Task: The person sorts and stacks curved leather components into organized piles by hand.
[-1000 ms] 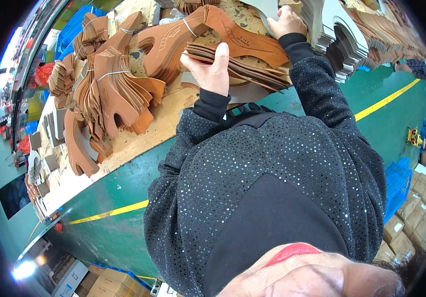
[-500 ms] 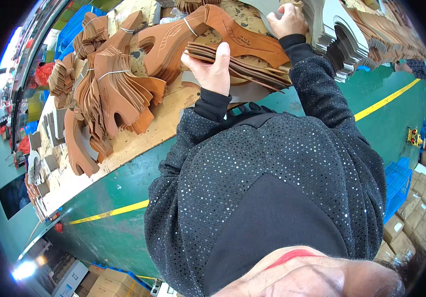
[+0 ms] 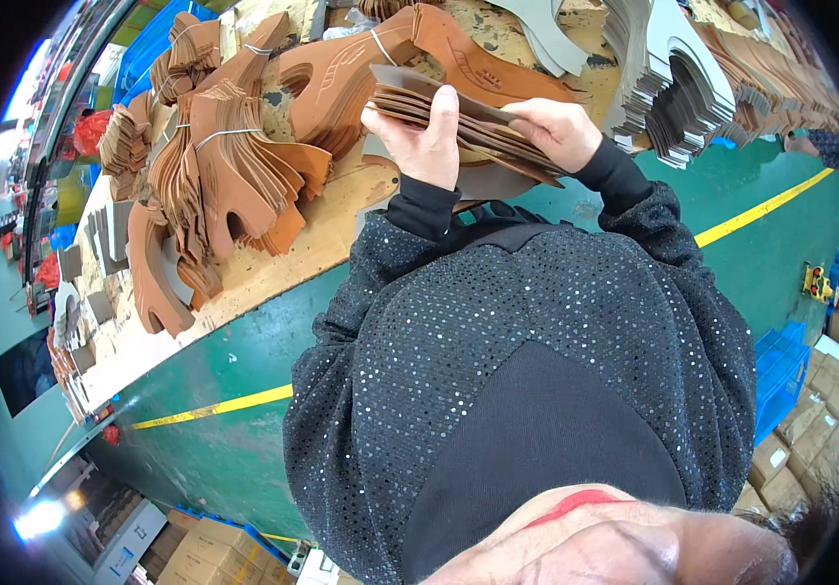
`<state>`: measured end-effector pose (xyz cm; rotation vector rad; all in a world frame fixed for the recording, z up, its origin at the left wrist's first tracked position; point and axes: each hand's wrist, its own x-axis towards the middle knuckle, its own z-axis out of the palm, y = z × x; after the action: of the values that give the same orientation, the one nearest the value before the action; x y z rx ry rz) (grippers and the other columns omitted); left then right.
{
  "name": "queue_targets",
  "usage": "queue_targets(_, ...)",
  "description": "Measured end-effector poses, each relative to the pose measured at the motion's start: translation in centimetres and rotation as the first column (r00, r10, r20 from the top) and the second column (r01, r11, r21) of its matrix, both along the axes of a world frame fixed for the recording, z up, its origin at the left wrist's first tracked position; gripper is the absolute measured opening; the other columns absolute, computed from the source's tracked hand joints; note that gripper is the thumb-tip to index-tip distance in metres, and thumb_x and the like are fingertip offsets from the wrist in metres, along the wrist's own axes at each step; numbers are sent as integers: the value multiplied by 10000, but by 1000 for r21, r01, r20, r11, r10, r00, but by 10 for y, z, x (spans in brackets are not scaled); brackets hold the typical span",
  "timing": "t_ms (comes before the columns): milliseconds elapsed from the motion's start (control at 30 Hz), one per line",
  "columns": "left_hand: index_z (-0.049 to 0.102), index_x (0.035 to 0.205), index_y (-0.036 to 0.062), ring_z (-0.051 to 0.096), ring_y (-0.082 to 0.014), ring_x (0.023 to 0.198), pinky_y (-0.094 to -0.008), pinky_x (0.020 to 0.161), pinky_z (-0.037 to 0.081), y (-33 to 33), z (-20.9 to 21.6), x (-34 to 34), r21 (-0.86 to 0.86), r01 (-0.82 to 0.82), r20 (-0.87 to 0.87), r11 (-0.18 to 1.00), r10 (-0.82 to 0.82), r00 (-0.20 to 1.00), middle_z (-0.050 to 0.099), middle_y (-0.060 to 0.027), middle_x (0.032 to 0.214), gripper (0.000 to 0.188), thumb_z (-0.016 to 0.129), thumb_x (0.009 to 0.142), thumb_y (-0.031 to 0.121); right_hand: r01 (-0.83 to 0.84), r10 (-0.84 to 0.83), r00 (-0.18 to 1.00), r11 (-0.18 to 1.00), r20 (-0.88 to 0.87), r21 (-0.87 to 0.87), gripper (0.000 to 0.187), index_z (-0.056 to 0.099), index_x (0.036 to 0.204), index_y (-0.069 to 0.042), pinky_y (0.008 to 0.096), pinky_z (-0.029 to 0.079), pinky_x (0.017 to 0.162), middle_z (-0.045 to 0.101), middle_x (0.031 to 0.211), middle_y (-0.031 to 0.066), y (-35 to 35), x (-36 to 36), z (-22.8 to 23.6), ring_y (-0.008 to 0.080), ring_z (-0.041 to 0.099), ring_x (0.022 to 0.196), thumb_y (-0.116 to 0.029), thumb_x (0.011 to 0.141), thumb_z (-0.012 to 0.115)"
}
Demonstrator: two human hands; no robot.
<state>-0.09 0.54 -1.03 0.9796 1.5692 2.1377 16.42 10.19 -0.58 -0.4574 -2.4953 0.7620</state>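
Observation:
My left hand point(image 3: 421, 144) is closed round the left end of a stack of brown leather cut pieces point(image 3: 478, 133), thumb on top. At the right end, the fingers of my right hand point(image 3: 564, 133) close on the stack's upper pieces. A darker grey-brown piece point(image 3: 402, 78) lies uppermost, its left end sticking up past my left thumb. Just beyond the held stack, a large pile of tan leather pieces point(image 3: 473, 63) rests on the table. Beneath the held stack, part of a grey piece point(image 3: 498, 181) shows.
Tied bundles of tan pieces point(image 3: 234, 175) cover the table's left side. To the right stand a stack of grey-white pieces point(image 3: 668, 49) and a row of brown ones point(image 3: 771, 78); loose grey pieces point(image 3: 548, 39) lie between. A blue crate point(image 3: 780, 380) and cartons point(image 3: 815, 429) are behind at right.
My right hand has come from beside the grey-white stack down to the held leather stack and grips its right end. A darker piece now shows on top. My left hand has barely moved.

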Motion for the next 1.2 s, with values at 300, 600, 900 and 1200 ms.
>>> queue_targets(300,307,1070,21,564,-174,870,-286,823,456,6,-2,4,53,21,218,998,-32,975,547,-127,982,431,659,825,65,-112,137,981,978,138,-174,282,582,1171,-78,356,498,799,643,1008,144,3,6,8,306,616,915,-203,928,514)
queue_targets(600,269,1089,21,595,-153,737,-287,723,488,5,-10,0,18,45,152,999,-47,987,570,-99,853,473,647,805,25,355,-402,911,875,87,328,414,604,1111,-55,382,484,833,615,1070,152,48,-21,-1,321,582,995,-360,835,644)
queue_targets(900,318,1096,41,589,-156,729,-296,722,490,6,1,5,104,61,343,993,-94,935,577,-86,850,461,656,788,-20,357,-475,790,871,388,338,424,630,1050,-127,413,480,840,614,1020,93,45,-37,-14,284,582,1008,-447,774,661)
queue_targets(1200,385,1041,31,573,-149,870,-292,773,488,5,4,5,31,46,359,998,-54,932,554,-94,987,382,668,786,2,356,-373,917,925,143,132,259,566,903,-61,372,479,705,602,849,108,44,-37,-15,265,597,786,-223,767,716)
